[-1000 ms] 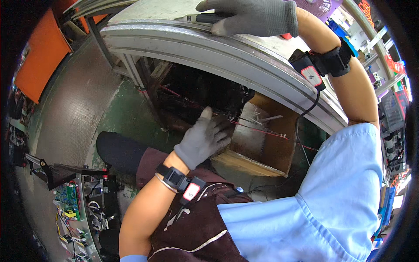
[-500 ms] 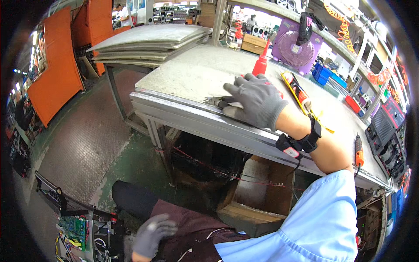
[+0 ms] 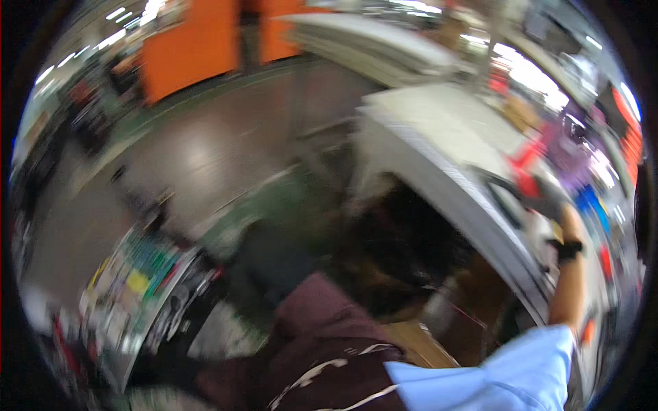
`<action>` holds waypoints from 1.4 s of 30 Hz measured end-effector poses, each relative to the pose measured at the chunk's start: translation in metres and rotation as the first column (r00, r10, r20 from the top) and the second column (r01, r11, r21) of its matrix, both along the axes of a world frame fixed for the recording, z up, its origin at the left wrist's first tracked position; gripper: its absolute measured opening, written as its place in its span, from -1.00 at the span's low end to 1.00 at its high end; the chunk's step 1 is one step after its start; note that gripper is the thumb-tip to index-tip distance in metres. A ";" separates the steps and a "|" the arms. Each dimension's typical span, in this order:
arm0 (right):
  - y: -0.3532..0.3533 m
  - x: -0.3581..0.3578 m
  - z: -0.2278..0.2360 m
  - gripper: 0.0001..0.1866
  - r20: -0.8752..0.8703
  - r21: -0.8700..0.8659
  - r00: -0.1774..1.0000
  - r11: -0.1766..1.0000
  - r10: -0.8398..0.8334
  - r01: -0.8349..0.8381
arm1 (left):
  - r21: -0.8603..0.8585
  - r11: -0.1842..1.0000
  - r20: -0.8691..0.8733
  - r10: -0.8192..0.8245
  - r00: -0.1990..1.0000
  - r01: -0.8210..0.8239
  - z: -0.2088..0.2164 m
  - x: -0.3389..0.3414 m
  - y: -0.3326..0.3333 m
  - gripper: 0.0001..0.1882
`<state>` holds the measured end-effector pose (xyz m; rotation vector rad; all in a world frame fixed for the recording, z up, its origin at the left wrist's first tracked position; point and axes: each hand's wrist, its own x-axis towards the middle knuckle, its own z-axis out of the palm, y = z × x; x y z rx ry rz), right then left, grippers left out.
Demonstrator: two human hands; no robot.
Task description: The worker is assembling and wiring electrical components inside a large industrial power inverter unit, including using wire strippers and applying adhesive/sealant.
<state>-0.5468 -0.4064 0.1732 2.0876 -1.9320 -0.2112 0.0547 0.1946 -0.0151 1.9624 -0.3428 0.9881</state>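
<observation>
Motion smears the whole head view. My right hand, in a grey glove, is over the workbench at the right. Right beside its fingers stands a red bottle with a pointed nozzle; whether they touch it I cannot tell. A dark, curved, loop-like tool lies near the fingertips at the bench edge, too blurred to name. A black band is round my right wrist. The fingers are too smeared to show a grip. My left hand is not visible.
An open unit with a green circuit board is at lower left. Stacked boards lie beyond the bench, and orange panels stand behind. A cardboard box is under the bench. Blue bins sit at the right.
The view has swung left, so the bench and my right hand appear farther right. My left hand, visible at the lower edge before, is out of sight.
</observation>
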 end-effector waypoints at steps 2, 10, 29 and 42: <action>0.001 0.018 -0.022 -0.54 0.159 -0.015 0.975 0.988 0.153 -0.153 | -0.062 0.976 -0.163 0.194 0.967 -0.206 0.015 0.033 0.037 -0.59; 0.050 0.119 -0.049 -0.43 0.717 0.135 0.658 0.880 0.230 -0.455 | 0.317 0.873 -0.063 0.409 0.910 -0.370 0.026 0.172 0.126 -0.44; 0.067 0.427 -0.116 -0.35 0.900 -0.038 -0.298 0.625 -0.317 -0.780 | 0.832 0.449 -0.182 0.777 0.603 -0.327 -0.021 0.236 0.076 -0.50; 0.182 0.608 -0.177 -0.46 0.814 0.075 -0.130 0.324 -0.566 -0.943 | 0.857 0.463 -0.212 0.717 0.664 -0.226 -0.020 0.244 0.096 -0.58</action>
